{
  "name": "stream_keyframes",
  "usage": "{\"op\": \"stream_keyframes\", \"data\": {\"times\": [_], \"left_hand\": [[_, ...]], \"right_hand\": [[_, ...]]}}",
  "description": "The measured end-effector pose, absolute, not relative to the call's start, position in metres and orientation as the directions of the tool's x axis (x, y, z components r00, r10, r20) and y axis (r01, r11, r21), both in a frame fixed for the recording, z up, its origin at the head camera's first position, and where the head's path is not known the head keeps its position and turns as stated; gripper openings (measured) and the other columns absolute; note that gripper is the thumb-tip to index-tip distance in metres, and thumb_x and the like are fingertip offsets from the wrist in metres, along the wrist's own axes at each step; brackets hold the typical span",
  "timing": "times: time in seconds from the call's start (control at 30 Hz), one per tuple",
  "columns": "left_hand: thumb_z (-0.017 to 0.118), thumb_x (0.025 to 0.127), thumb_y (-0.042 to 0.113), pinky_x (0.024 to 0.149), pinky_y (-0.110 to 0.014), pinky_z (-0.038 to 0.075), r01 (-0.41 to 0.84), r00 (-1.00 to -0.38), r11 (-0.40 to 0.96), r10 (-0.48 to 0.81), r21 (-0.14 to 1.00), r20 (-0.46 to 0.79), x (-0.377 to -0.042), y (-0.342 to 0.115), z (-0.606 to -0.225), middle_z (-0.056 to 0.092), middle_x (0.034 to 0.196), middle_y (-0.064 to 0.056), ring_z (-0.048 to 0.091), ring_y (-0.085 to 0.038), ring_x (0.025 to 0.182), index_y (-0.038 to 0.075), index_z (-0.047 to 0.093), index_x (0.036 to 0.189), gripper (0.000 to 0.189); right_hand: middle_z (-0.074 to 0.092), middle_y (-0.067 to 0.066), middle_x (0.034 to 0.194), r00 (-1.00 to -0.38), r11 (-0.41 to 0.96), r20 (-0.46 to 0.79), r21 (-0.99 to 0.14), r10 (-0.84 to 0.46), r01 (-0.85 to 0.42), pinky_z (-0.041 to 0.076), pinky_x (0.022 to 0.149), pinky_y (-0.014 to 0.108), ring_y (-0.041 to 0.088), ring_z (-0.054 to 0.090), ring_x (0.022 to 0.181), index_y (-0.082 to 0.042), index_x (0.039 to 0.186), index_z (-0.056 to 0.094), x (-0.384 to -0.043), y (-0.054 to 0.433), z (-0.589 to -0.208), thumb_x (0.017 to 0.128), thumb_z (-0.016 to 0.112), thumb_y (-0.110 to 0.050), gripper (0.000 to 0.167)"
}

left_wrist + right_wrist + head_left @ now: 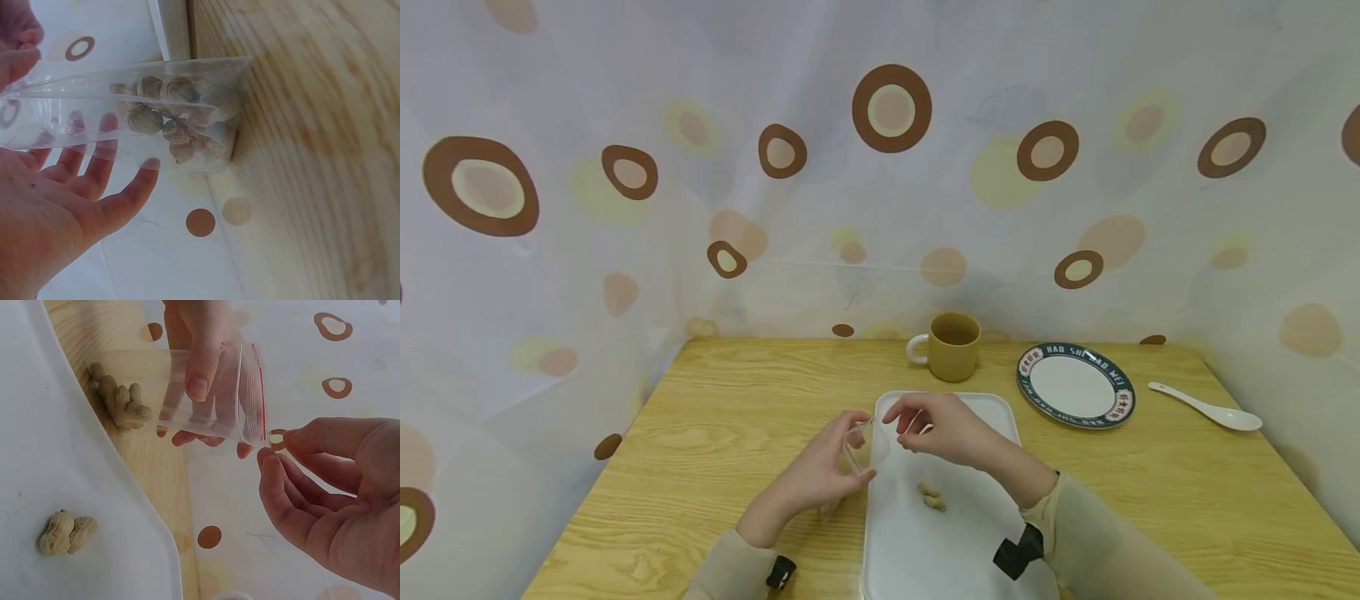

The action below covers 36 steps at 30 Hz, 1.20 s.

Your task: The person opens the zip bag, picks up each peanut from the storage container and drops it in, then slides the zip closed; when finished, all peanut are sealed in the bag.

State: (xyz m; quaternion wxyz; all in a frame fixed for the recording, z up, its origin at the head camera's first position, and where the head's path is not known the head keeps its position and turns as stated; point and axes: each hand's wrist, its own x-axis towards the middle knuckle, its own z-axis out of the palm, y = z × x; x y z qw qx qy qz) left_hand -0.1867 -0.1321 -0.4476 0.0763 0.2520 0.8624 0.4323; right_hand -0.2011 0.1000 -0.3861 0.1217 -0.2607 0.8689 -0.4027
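Note:
A clear zip bag with a red line along its mouth is held in my left hand, thumb on one side and fingers on the other. Several unshelled peanuts lie at the bottom of the bag, low by the wooden table. Close to a corner of the bag's mouth is my right hand, fingers bent; in the head view its thumb and forefinger stand apart with nothing visible between them. Two peanuts lie together on the white tray, below the right hand.
Behind the tray stands a yellow mug with a white handle. To its right are a plate with a dark green patterned rim and a white spoon. A patterned curtain surrounds the wooden table at the back and sides.

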Motion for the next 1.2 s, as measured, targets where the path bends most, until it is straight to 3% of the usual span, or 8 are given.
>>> {"op": "stream_keyframes", "data": {"times": [0.23,0.57,1.2], "left_hand": [[0.077,0.082,0.021,0.091,-0.047,0.049,0.381,-0.866,0.512,0.489,0.77,0.103,-0.187,-0.132,-0.449,0.06,0.117,-0.019,0.058,-0.024,0.106,0.007,0.041,0.139,0.068],[0.075,0.084,0.02,0.093,-0.05,0.049,0.354,-0.872,0.509,0.483,0.785,0.08,-0.186,-0.132,-0.447,0.057,0.124,-0.021,0.057,-0.028,0.111,0.006,0.039,0.142,0.069],[0.075,0.084,0.021,0.094,-0.05,0.049,0.362,-0.87,0.509,0.486,0.781,0.087,-0.187,-0.136,-0.449,0.057,0.125,-0.021,0.058,-0.028,0.112,0.007,0.039,0.142,0.069]], "right_hand": [[0.062,-0.002,0.085,-0.845,0.567,-0.036,-0.756,-0.533,-0.326,0.053,0.067,0.022,0.012,0.061,0.077,-0.011,0.108,0.07,-0.201,0.112,-0.397,0.088,0.067,-0.004,0.021],[0.063,0.0,0.085,-0.841,0.58,-0.076,-0.757,-0.535,-0.301,0.05,0.066,0.022,0.013,0.058,0.077,-0.005,0.109,0.069,-0.201,0.126,-0.412,0.087,0.069,-0.003,0.022],[0.061,-0.002,0.083,-0.832,0.641,-0.176,-0.725,-0.526,-0.252,0.047,0.063,0.022,0.014,0.054,0.074,-0.009,0.104,0.07,-0.194,0.132,-0.444,0.085,0.071,-0.001,0.02]]}}
